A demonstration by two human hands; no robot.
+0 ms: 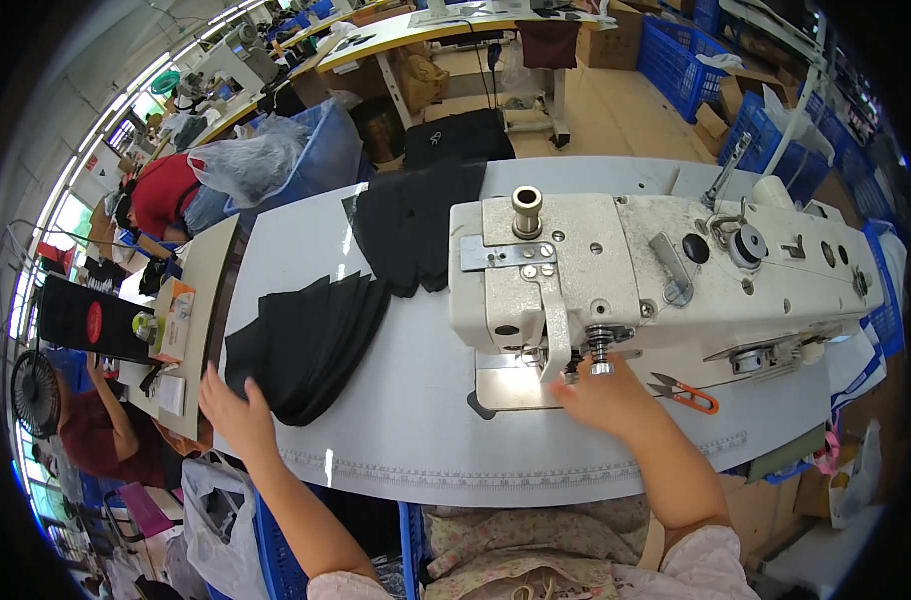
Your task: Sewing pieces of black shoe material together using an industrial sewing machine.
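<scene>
My left hand [239, 412] is at the left edge of the white sewing table [406, 440]. Its thumb and fingers are apart, and nothing is in it. Close by lies a fanned stack of curved black fabric pieces [321, 345]. My right hand [608, 400] is at the needle end of a white industrial sewing machine [566, 265]. The machine's front parts partly cover its fingers, so their grip does not show. A small black scrap [481, 405] lies by the machine's metal plate [516, 390]. Orange-handled thread snips [688, 394] rest right of my right hand.
More black fabric pieces [411, 225] lie behind the stack, against the machine. A ruler strip [516, 478] runs along the table's near edge. A blue bin with clear plastic [326, 150] stands beyond the far left side. Two people in red [166, 190] and maroon [101, 435] are at the left.
</scene>
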